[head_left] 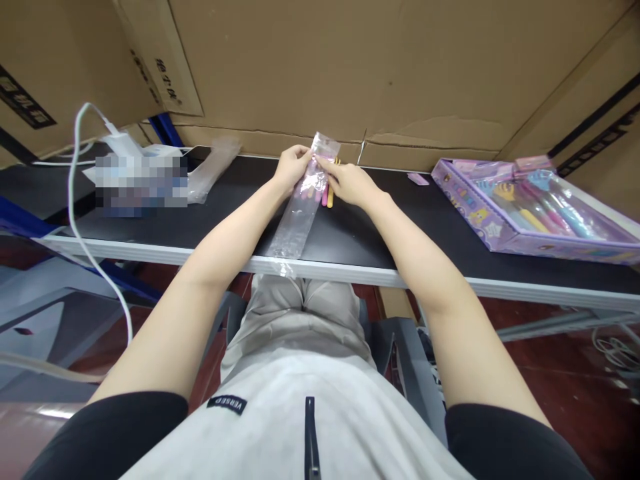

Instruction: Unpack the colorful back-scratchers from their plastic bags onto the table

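Observation:
A long clear plastic bag lies slantwise across the black table, its lower end hanging over the front edge. My left hand is closed on the bag's left side near the upper end. From the right, my right hand pinches the same upper part, fingertips close to the left thumb. Something pink and shiny shows at the pinched part, too small to make out. Pink and yellow stick-like things, perhaps pens, lie beside the bag, partly hidden by my right hand.
A purple display box with several colourful wrapped pens stands at the right. Near it lies a small pink slip. More clear bags lie at the left, beside a blurred pile and a white cable. Cardboard walls the back.

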The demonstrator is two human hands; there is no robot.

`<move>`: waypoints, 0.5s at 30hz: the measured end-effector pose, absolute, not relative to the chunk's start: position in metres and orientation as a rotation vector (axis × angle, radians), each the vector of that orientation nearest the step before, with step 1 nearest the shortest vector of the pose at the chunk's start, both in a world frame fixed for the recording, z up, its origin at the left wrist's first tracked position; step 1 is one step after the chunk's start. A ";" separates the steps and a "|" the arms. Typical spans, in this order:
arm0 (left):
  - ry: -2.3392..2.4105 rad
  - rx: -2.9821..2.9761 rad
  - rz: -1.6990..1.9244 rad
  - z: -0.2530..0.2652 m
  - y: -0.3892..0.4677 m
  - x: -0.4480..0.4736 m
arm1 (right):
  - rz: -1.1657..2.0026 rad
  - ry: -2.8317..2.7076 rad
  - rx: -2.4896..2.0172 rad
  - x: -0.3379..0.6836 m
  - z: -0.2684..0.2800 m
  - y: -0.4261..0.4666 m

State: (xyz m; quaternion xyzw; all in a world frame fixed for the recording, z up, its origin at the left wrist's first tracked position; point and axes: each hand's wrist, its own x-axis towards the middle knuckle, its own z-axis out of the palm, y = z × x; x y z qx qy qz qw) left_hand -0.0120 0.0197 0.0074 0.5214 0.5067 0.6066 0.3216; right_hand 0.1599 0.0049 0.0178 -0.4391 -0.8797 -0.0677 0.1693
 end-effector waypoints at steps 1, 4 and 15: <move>1.334 1.404 1.587 0.008 0.017 -0.011 | -0.227 -2.482 -1.258 0.161 0.017 0.006; 1.304 1.587 1.553 0.010 0.007 -0.009 | -0.313 -2.335 -1.307 0.171 0.018 0.013; 1.259 2.133 1.420 0.007 0.003 -0.003 | -0.185 -1.983 -1.436 0.192 0.020 0.032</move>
